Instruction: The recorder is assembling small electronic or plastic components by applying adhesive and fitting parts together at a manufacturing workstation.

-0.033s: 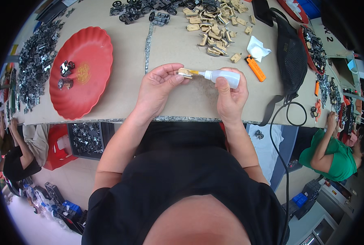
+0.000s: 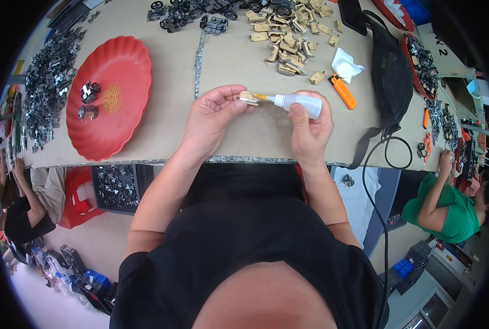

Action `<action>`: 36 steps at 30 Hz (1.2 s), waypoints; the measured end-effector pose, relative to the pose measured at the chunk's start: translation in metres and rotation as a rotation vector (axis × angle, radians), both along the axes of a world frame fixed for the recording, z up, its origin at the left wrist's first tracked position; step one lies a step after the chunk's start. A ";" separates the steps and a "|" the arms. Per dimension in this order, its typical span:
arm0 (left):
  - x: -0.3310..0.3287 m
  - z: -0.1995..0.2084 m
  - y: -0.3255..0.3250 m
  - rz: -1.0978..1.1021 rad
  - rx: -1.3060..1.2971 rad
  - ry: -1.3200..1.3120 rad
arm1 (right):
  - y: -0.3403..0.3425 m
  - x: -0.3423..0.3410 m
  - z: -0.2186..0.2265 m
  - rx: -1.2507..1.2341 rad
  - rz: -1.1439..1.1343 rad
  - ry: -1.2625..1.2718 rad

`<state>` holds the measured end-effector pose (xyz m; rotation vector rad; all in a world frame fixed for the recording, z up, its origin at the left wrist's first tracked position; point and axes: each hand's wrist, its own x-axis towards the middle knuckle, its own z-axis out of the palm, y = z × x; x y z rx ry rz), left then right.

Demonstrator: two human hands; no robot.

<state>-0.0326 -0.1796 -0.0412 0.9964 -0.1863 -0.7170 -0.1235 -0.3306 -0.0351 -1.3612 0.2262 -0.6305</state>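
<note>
Your table (image 2: 170,88) spreads widest, with the red scalloped tray (image 2: 130,68) to your left and the pile of tan parts (image 2: 289,43) ahead of you, to the right of the joint. That pile sits well apart from your hands, leaving you room to work.

Your left hand (image 2: 207,119) pinches one small piece between thumb and fingertips, above the table near its front edge. Your right hand (image 2: 312,130) is closed around the white squeeze bottle (image 2: 303,104), thumb on its near side, nozzle aimed left; for good control, press lightly and evenly with that thumb rather than clenching.

The tan piece (image 2: 248,97) is in that left pinch, its right end facing the bottle. Brace your wrists and grip it far enough back that your skin stays clear of the nozzle.

Smallest is the yellowish nozzle tip (image 2: 262,97), right at the piece's end; whether it touches, you can't tell from here. Best to steady it there, and ease pressure before drawing it away.
</note>
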 end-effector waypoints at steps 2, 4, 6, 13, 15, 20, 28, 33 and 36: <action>0.000 0.000 0.000 -0.002 0.002 -0.004 | 0.001 0.001 -0.001 -0.016 -0.008 -0.008; 0.000 0.000 -0.001 -0.003 0.008 -0.007 | 0.001 0.001 -0.001 -0.050 -0.015 -0.008; 0.004 -0.001 -0.002 0.004 0.008 -0.008 | -0.002 0.004 -0.002 -0.103 -0.019 -0.005; 0.005 -0.003 -0.002 0.020 -0.003 0.002 | -0.003 0.003 -0.001 -0.100 -0.024 0.001; 0.006 -0.003 -0.002 0.021 -0.005 0.006 | -0.001 0.003 0.000 -0.108 -0.031 -0.006; 0.005 -0.003 -0.002 0.024 -0.015 0.002 | -0.001 0.002 -0.002 -0.085 -0.033 -0.015; 0.006 -0.005 0.000 0.017 -0.032 0.002 | -0.032 0.007 0.013 0.387 -0.029 -0.007; 0.009 -0.002 -0.002 -0.016 -0.037 0.047 | -0.052 0.010 0.002 0.119 -0.083 0.123; 0.010 0.004 -0.006 -0.036 -0.020 0.071 | -0.054 0.013 -0.009 0.021 -0.099 0.159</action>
